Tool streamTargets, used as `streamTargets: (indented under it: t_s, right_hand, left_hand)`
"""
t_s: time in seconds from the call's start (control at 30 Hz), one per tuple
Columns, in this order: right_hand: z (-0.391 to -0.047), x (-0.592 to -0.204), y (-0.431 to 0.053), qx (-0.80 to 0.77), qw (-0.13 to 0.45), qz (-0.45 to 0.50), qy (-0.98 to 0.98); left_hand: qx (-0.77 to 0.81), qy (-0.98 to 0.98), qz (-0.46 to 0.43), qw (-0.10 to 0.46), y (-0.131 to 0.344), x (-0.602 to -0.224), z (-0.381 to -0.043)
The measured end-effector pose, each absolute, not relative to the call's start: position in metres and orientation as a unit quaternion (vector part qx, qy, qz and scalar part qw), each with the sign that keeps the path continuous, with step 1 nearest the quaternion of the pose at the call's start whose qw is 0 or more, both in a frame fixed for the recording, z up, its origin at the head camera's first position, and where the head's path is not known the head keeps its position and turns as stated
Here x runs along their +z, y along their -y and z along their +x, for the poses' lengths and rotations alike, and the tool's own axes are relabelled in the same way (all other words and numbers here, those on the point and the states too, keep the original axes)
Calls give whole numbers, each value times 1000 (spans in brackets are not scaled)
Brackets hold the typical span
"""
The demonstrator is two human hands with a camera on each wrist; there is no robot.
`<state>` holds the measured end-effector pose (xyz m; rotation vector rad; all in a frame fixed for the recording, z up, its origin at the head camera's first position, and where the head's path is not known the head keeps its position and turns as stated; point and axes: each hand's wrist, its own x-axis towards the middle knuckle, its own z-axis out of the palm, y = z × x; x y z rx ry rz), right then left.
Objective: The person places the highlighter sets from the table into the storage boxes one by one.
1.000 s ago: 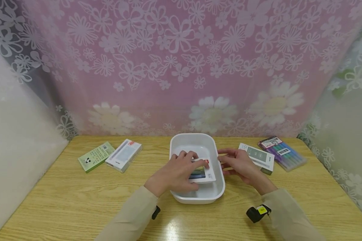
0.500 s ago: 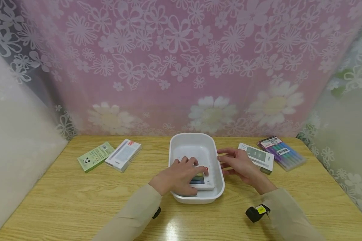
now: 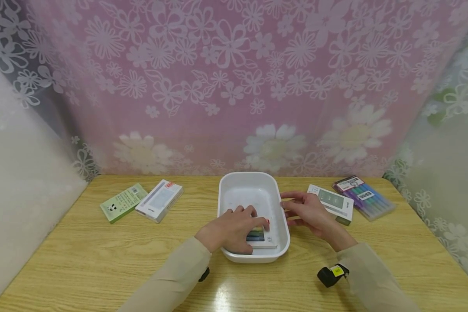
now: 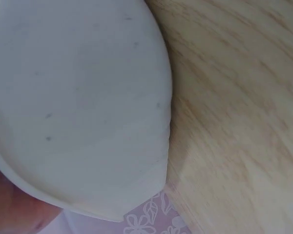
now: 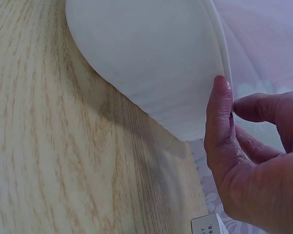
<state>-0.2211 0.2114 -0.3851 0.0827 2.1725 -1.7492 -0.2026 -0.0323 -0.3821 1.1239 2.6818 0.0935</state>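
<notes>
A white plastic bin (image 3: 253,190) stands on the wooden table, and a small white windowed box (image 3: 271,245) lies flat in its near part. Through the window show yellow, green and blue strips, which look like pens. My left hand (image 3: 234,232) reaches over the bin's left wall and grips the box from above, thumb at its near edge and an index finger bent over its top. The hand hides much of the box. With fingers fairly straight, my right hand (image 3: 312,214) touches the bin's right wall near the rim; in the right wrist view its fingers (image 5: 219,105) rest against the wall's outside.
Left of the bin lie a green box (image 3: 124,203) with a panda picture and a white box (image 3: 160,200). To the right, close behind my right hand, are a white-and-green box (image 3: 331,201) and a clear pack of coloured pens (image 3: 364,198). A floral curtain (image 3: 234,86) hangs behind the table.
My left hand has moved the box toward the near end of the bin, and the box now sits lower in it. My right hand has stayed at the bin's right wall.
</notes>
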Motion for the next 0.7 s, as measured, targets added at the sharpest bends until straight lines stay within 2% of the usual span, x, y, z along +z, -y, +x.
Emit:
streamTargets:
  t_s: [0.23, 0.37, 0.7]
  right_hand:
    - [-221, -386, -211, -617, 174, 32, -767]
    - [-221, -387, -211, -618, 173, 32, -766]
    - [-220, -385, -211, -623, 172, 29, -762]
  left_hand:
    - [41, -918, 372, 128, 33, -380, -202]
    - [52, -924, 363, 113, 32, -380, -201]
    - [59, -931, 354, -58, 40, -379, -200]
